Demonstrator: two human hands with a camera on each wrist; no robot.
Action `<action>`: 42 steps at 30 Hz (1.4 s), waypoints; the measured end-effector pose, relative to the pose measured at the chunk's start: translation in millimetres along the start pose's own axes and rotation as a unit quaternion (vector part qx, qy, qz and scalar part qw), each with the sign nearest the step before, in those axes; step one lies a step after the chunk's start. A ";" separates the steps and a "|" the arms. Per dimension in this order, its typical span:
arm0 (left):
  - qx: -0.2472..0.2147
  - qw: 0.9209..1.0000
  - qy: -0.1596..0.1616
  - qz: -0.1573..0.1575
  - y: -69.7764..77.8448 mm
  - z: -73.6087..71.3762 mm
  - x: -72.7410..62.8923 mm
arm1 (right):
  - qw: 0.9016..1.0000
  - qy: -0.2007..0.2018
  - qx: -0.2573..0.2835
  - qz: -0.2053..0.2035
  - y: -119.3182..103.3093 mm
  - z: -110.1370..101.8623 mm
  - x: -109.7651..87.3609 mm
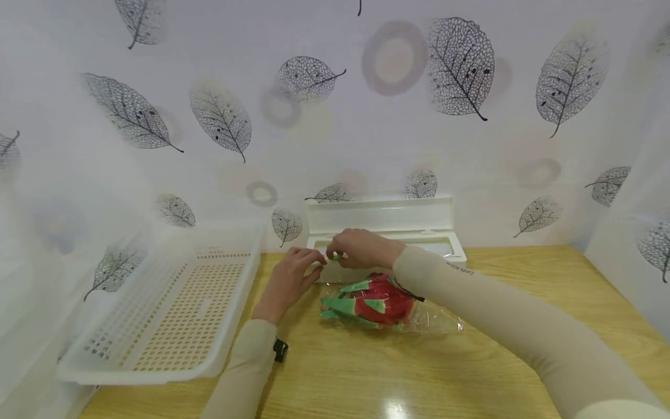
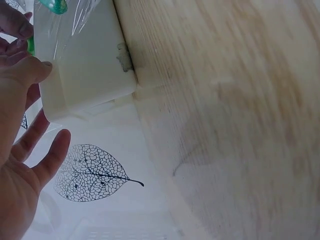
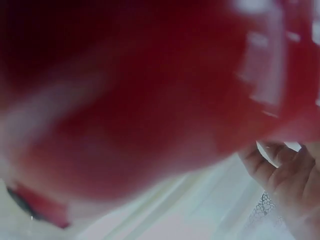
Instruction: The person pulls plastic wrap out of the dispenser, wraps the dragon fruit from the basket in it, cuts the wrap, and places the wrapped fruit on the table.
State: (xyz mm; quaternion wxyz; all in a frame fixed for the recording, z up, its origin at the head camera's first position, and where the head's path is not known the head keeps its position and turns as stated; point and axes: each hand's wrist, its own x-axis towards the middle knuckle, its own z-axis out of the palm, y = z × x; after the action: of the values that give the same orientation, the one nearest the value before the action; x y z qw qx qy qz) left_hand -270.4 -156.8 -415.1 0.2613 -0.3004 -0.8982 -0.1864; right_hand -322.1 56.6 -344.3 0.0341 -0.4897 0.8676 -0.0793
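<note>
A red-and-green dragon fruit (image 1: 384, 299) lies on clear cling film (image 1: 434, 317) before a white cling film dispenser (image 1: 382, 215), its lid raised against the backdrop. My right hand (image 1: 361, 247) reaches over the dispenser's left part and pinches a small green piece (image 1: 335, 256) at its edge. At the dispenser's left end is my left hand (image 1: 293, 279); in the left wrist view its thumb (image 2: 35, 70) lies over the dispenser's edge, fingers round the end and the lower two loose. The fruit, blurred and close, fills most of the right wrist view.
A white perforated plastic basket (image 1: 235, 326) stands on the left of the wooden table (image 1: 366, 372). Behind rises a white sheet (image 1: 335, 139) printed with leaves. A black strap clip (image 1: 280, 350) sits at my left wrist.
</note>
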 end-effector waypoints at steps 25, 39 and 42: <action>-0.010 1.000 -0.011 -0.012 -0.9 -1.5 0.2 | 0.996 0.026 -0.081 -0.037 -1.6 1.0 -12.1; -0.017 1.000 -0.008 -0.018 -0.8 -1.4 0.1 | 0.989 0.073 -0.120 -0.053 -0.2 7.7 -14.9; -0.019 1.000 -0.011 -0.021 -1.0 -1.7 -0.2 | 0.989 0.069 -0.124 -0.052 -0.6 7.9 -13.3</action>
State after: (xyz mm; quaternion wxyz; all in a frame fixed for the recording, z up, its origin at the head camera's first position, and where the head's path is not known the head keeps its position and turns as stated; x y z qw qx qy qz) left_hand -270.3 -158.5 -414.1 0.2417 -0.2882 -0.9035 -0.2055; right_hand -313.6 66.9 -352.3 -0.0910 -0.5276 0.8446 -0.0063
